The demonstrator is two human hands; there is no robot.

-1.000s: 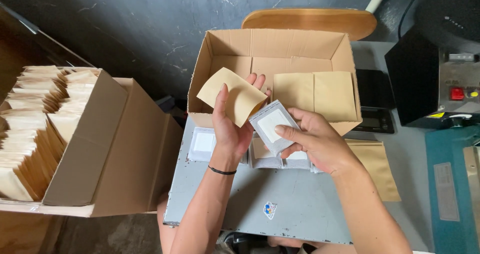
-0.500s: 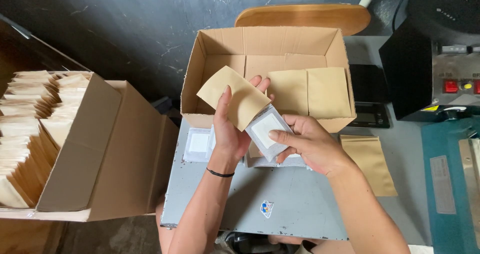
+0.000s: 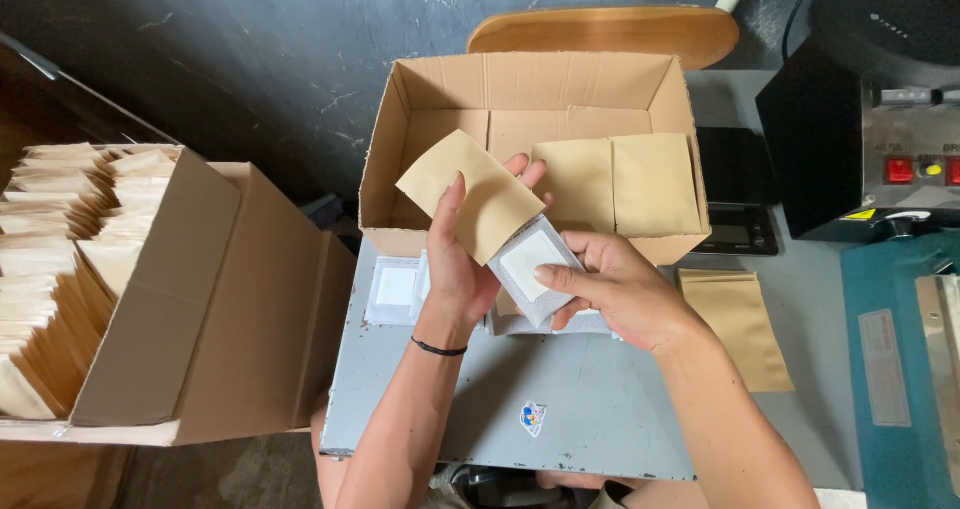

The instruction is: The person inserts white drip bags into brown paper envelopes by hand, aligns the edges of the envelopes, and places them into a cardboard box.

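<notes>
Holding 2 things over the near wall of the open cardboard box [image 3: 530, 99], the hands have barely shifted in the last second; only the view has drifted a little. At the far left, off the worktop's left edge, a large carton [image 3: 200, 309] stands packed with rows of tan pouches [image 3: 50, 259]. On the grey worktop [image 3: 560, 409], near its back left corner, lies 1 white-faced sachet [image 3: 397, 287]. Next comes the left hand [image 3: 462, 259], fingers pressed up along the back of a tan paper pouch [image 3: 470, 194], thumb in front, pinching it upright and tilted. Just to its right the right hand [image 3: 610, 289] pinches a grey sachet with a white panel [image 3: 530, 269] between thumb and fingers, its upper end now tucked slightly deeper behind the pouch's lower edge than half a second ago, so the insertion looks underway, not finished. Inside the box 2 more tan pouches [image 3: 615, 184] lean on its back wall. Another pouch [image 3: 740, 324] lies flat toward the worktop's right edge, beside a black machine [image 3: 850, 159].
</notes>
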